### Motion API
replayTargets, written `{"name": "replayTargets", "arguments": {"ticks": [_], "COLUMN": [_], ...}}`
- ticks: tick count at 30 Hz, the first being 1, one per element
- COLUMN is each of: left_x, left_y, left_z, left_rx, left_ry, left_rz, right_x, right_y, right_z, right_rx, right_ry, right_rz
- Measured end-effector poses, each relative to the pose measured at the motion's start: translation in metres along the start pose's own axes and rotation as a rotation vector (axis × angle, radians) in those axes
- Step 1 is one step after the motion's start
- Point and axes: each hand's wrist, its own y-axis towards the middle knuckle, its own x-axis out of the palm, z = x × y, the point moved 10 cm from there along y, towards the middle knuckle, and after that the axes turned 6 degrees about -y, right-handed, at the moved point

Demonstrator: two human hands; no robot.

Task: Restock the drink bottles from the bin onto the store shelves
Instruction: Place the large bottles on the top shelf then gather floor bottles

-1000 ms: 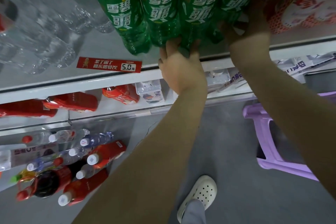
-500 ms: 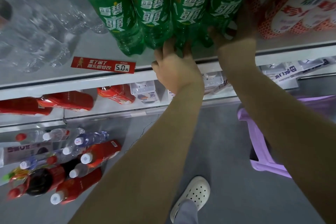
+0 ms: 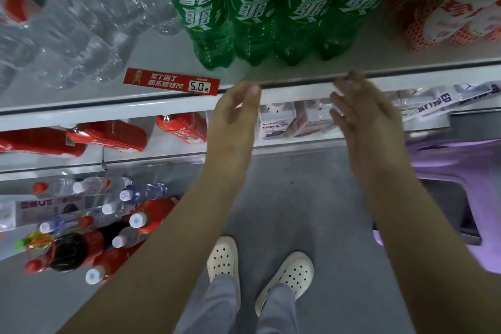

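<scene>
Several large green soda bottles (image 3: 252,16) stand side by side on the upper shelf (image 3: 168,51), close to its front edge. My left hand (image 3: 234,114) hovers just in front of the shelf's edge, below the bottles, fingers loosely apart and holding nothing. My right hand (image 3: 360,111) is level with it further right, fingers spread and empty. Neither hand touches a bottle.
Clear water bottles (image 3: 67,35) fill the shelf's left; a red-and-white multipack (image 3: 458,5) stands at its right. A red price tag (image 3: 171,81) lies on the shelf edge. Lower shelves hold red cartons (image 3: 108,135), white cartons (image 3: 273,122) and mixed bottles (image 3: 89,225). A purple plastic stool (image 3: 458,198) stands right.
Both hands have let go of the green bottles and drawn back toward me, down past the shelf's edge. The bottles stay standing on the shelf.
</scene>
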Motion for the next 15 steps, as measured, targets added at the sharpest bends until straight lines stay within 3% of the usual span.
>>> {"name": "replayTargets", "arguments": {"ticks": [9, 15], "left_x": [-0.111, -0.210], "left_y": [-0.065, -0.141], "left_z": [-0.080, -0.121], "left_rx": [-0.344, -0.513], "left_ry": [-0.164, -0.300], "left_rz": [-0.034, 0.157], "right_x": [0.082, 0.128], "right_y": [-0.102, -0.206], "right_z": [0.107, 0.184], "right_rx": [0.350, 0.643], "right_ry": [0.120, 0.077], "right_rz": [-0.195, -0.257]}}
